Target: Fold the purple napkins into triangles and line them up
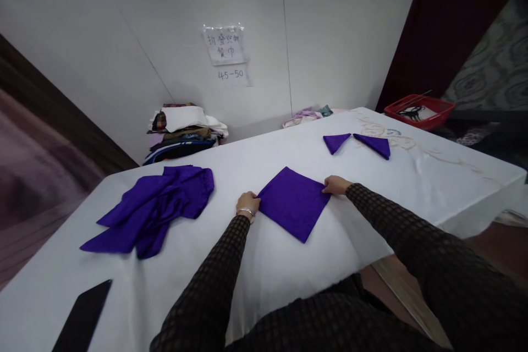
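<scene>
A purple cloth napkin (293, 204) lies as a flat diamond on the white tablecloth, one corner toward me and one away. My left hand (248, 202) pinches its left corner, a silver bracelet at the wrist. The right corner is gripped between the fingertips of my right hand (336, 185). To the left spreads a loose, crumpled heap of purple napkins (165, 203). Beyond my right hand, two small folded purple pieces, one triangular (335, 142) and one longer (373, 144), sit with their tips almost meeting.
A black flat slab (84, 316) rests at the table's near left. Folded clothes (181, 132) are stacked behind the table, with more cloth (303, 116) further right. A red basket (439, 115) stands at the far right. Handwritten paper signs (226, 47) hang on the wall.
</scene>
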Demonstrator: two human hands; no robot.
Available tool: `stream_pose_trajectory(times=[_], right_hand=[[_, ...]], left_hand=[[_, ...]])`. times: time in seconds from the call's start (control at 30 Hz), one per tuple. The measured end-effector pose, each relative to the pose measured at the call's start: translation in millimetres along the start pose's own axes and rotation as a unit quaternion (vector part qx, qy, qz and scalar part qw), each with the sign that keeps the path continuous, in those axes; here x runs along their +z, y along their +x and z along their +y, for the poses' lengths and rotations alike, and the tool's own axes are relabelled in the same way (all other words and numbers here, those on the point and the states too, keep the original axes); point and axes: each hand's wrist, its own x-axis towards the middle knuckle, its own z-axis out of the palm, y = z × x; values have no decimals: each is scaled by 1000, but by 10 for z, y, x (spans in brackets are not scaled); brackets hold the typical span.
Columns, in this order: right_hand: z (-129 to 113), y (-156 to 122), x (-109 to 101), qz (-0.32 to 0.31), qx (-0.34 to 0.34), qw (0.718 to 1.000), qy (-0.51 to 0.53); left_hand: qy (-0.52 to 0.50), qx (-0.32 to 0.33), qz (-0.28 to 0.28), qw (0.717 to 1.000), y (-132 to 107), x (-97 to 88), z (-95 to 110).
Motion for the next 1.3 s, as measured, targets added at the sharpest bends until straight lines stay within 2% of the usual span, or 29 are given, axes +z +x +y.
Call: stream_pose_trajectory(times=[0.4,0.6,0.73,0.83,0.9,0.97,1.13,1.23,1.3], right_hand=[[1,-42,80,61,1,998,28],[-23,-8,44,33,-5,997,71],[-42,-99,74,-10,13,992,128],[-55,-270,177,-73,30,972,223],[-61,-400,254,-126,41,936,326],[-60,-507,305,-143,52,906,396],[-47,-595,287,-84,64,920,377],[-61,-588,261,-85,68,919,379],[-82,-590,265,-92,74,909,401]], left_hand=[[-25,10,7,1000,47,-39,-24],[-21,16,5,1000,100,-3,-54],[-14,28,8,999,191,-41,-41],[-8,44,10,999,320,-115,49],[-6,62,8,998,423,-155,147],[-5,80,5,997,521,-164,247],[2,77,0,997,640,-60,328],[2,68,2,998,634,-8,263],[-1,70,7,998,630,-9,229]])
